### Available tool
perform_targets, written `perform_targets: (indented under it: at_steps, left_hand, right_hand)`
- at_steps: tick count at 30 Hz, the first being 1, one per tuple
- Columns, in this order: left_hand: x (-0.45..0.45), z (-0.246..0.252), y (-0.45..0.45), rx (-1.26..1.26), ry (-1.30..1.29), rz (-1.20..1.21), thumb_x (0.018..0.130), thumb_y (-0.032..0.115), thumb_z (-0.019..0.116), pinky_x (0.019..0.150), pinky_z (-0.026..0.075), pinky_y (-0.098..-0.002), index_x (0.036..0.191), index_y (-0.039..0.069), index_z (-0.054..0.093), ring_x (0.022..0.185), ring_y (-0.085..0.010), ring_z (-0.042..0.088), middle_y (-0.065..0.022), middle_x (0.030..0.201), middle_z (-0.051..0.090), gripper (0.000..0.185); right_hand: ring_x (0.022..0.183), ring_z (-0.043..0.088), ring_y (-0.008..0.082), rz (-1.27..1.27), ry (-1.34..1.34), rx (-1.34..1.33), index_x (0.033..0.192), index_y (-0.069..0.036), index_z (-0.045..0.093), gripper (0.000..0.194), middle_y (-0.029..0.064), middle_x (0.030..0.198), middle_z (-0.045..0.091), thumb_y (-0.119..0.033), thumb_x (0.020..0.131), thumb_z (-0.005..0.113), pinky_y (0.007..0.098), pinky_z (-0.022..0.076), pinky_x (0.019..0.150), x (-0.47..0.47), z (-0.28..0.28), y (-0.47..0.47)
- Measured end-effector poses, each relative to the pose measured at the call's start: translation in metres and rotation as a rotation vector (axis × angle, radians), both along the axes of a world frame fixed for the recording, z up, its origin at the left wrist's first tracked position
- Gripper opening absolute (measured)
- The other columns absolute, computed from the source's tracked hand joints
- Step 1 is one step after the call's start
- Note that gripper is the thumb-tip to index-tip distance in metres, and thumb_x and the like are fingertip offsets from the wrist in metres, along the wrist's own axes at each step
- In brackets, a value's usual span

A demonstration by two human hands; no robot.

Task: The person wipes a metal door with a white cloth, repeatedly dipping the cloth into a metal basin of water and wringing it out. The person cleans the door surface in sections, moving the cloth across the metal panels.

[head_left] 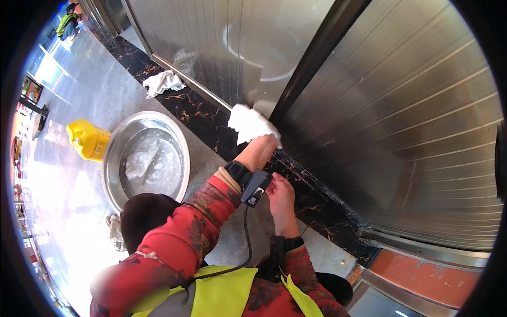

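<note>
My left hand reaches forward and holds a white cloth against the bottom of a framed, shiny panel, beside a dark upright frame bar. The cloth hides most of the fingers. A black box-shaped device with a cable sits at my left wrist. My right hand is just right of that device, fingers loosely bent, with nothing visible in it; whether the fingertips touch the device is unclear. A metal basin of sudsy water, with a pale cloth-like thing in it, stands to the left.
A yellow plastic jug stands beside the basin. Another white cloth lies on the black marbled stone strip along the panels. A ribbed metallic panel rises at right. A person in a yellow vest crouches far off at upper left.
</note>
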State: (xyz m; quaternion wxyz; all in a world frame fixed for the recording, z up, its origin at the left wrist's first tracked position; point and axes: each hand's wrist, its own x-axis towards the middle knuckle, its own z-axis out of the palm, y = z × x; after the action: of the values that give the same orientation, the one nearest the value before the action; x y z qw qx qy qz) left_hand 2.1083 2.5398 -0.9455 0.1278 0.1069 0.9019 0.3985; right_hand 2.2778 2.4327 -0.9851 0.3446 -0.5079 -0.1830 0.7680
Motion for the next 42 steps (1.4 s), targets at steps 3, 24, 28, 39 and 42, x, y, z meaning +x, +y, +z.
perform_targets:
  at_steps: [3,24,28,39,42]
  left_hand:
    - [-0.002,-0.068,-0.002,-0.190,0.096,-0.117,0.092,0.022,0.051,0.063,0.054,-0.0371,0.089,0.004,0.063,0.073,-0.0241,0.068,-0.0092,0.083,0.066,0.022]
    - [0.028,0.067,-0.006,0.228,0.007,-0.149,0.086,0.039,0.059,0.062,0.050,-0.0393,0.103,0.005,0.053,0.074,-0.0205,0.053,-0.0067,0.087,0.053,0.038]
    - [0.023,0.057,0.009,0.026,0.096,0.037,0.088,0.031,0.055,0.064,0.052,-0.0349,0.099,0.002,0.057,0.072,-0.0206,0.061,-0.0052,0.085,0.059,0.031]
    - [-0.004,-0.093,0.016,-0.590,0.147,-0.273,0.084,0.028,0.064,0.064,0.055,-0.0351,0.081,0.011,0.070,0.073,-0.0194,0.066,-0.0060,0.080,0.069,0.018]
    - [-0.003,-0.082,0.035,-0.983,0.147,-0.224,0.085,0.022,0.062,0.063,0.055,-0.0369,0.085,0.011,0.070,0.080,-0.0230,0.068,-0.0096,0.085,0.069,0.013]
  right_hand:
    - [0.095,0.063,0.0228,0.020,-0.048,0.023,0.115,-0.001,0.057,0.024,0.0138,0.111,0.063,-0.010,0.093,0.051,0.0329,0.0510,0.083,0.017,0.001,0.000]
    - [0.083,0.062,0.0134,0.150,-0.035,0.155,0.107,-0.004,0.058,0.018,0.0053,0.095,0.065,-0.017,0.094,0.054,0.0265,0.0509,0.071,-0.020,0.013,-0.006]
    - [0.081,0.062,0.0129,0.219,-0.003,0.180,0.106,-0.005,0.059,0.016,0.0047,0.095,0.065,-0.017,0.095,0.054,0.0250,0.0506,0.070,-0.018,0.008,-0.011]
    - [0.093,0.064,0.0187,0.181,-0.238,0.257,0.112,-0.001,0.060,0.022,0.0105,0.106,0.066,-0.015,0.098,0.050,0.0301,0.0510,0.079,0.018,0.067,-0.005]
    - [0.092,0.064,0.0181,0.293,-0.323,0.445,0.111,-0.002,0.061,0.022,0.0103,0.107,0.066,-0.014,0.098,0.049,0.0294,0.0506,0.079,0.033,0.102,-0.012]
